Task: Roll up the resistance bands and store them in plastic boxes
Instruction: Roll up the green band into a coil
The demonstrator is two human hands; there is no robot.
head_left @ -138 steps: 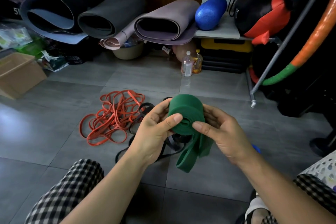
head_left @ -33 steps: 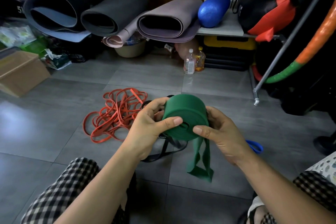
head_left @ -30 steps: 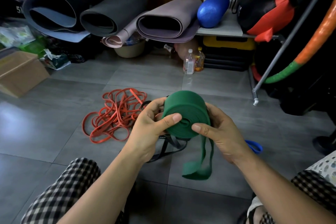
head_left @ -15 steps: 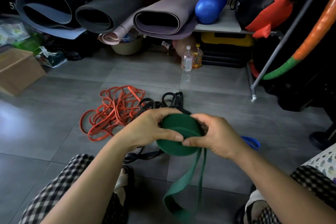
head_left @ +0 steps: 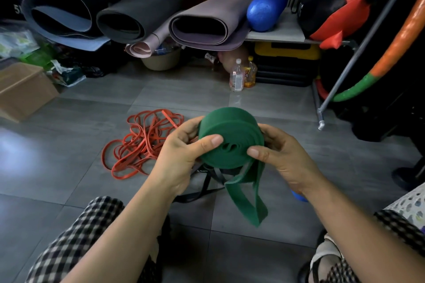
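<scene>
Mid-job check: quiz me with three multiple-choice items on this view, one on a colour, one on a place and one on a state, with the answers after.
1. The band gripped by the left hand and the right hand is:
A. blue
B. green
C. orange

2. The tangled orange bands lie:
A. on the shelf
B. inside the cardboard box
C. on the floor, left of the hands

3. The held band is:
A. fully rolled, with no end free
B. mostly rolled, with a loose loop hanging below
C. lying unrolled on the tiles

Answers:
1 B: the coil between the thumbs is dark green.
2 C: the pile rests on the grey tiles beside the left hand.
3 B: a tight coil sits in the fingers while a loop dangles under it.
</scene>
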